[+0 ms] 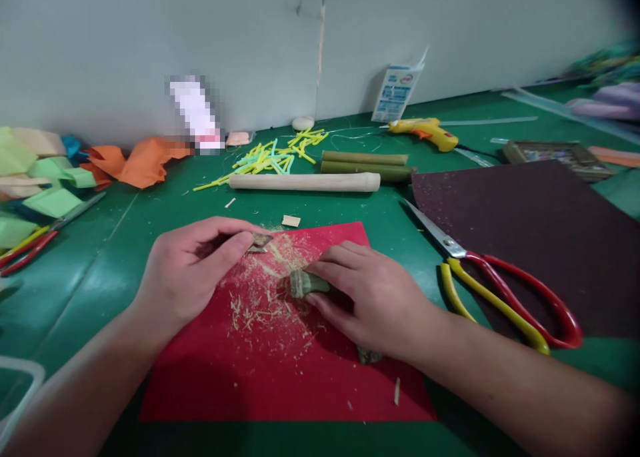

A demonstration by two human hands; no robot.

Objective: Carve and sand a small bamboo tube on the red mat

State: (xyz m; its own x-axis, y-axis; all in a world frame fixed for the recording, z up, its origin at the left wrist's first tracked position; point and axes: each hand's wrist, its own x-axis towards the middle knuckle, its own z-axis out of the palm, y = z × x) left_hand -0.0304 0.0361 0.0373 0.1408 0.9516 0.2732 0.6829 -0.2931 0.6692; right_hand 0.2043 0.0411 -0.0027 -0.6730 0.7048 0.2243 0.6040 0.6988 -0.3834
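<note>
Over the red sheet, my left hand pinches a small, flat, blade-like piece between thumb and fingers. Its exact kind is hard to make out. My right hand is wrapped round a short green piece of bamboo, whose rough end points left toward my other hand. The bamboo's other end shows below my palm, its middle hidden by my fingers. The two held pieces are apart. Pale shavings and dust lie scattered on the sheet between and below my hands.
Scissors with red and yellow handles lie at right on a dark sheet. Behind are a peeled bamboo stick, green bamboo pieces, yellow strips and a glue gun. Folded papers and other scissors lie left.
</note>
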